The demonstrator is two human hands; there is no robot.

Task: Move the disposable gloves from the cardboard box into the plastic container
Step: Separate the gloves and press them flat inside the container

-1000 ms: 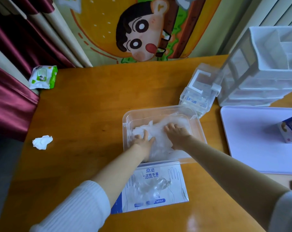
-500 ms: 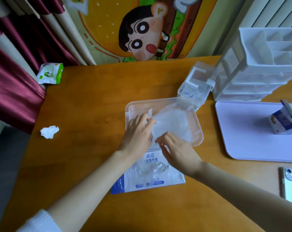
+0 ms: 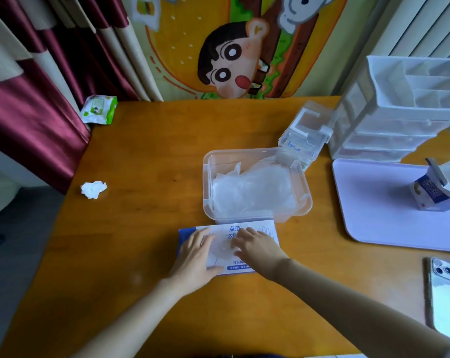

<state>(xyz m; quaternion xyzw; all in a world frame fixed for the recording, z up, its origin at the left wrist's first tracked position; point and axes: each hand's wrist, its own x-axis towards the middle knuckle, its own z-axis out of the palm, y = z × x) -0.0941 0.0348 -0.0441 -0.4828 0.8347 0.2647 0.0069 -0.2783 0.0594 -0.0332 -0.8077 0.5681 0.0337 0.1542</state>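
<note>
Pressing on the box: the left hand (image 3: pixel 197 251) lies flat with fingers spread on the near-left part of the cardboard box (image 3: pixel 266 229). The right hand (image 3: pixel 257 248) lies beside it over the middle opening, fingers slightly bent; whether they pinch a glove I cannot tell.
Gloves: a loose heap of gloves (image 3: pixel 252 192) sits in the plastic container (image 3: pixel 206 177). Something clear shows in the box opening between the hands, too blurred to say how many are left.
Layout: the box lies flat on the table (image 3: pixel 141 228), its far edge just beside the container's near wall.
Risk, clumping: the thin film probably clings to itself, so one pull may drag out a whole wad or tear a glove at the opening.
Risk, sliding box: the box looks light and flat, and may lift or skid with the pull unless the left hand pins it.
Risk, spill: the heap stands puffed up near the rim, so more gloves on top could spring up or slide over the wall.
Glove material: thin, translucent, crinkled film with no fixed shape.
Container material: clear rigid plastic with rounded corners and a stepped rim.
Box material: flat white card printed in blue.
Table: smooth, glossy orange wood.
Nearby: a crumpled tissue (image 3: pixel 93 189) lies well to the left, and a phone (image 3: pixel 445 298) at the near right.
</note>
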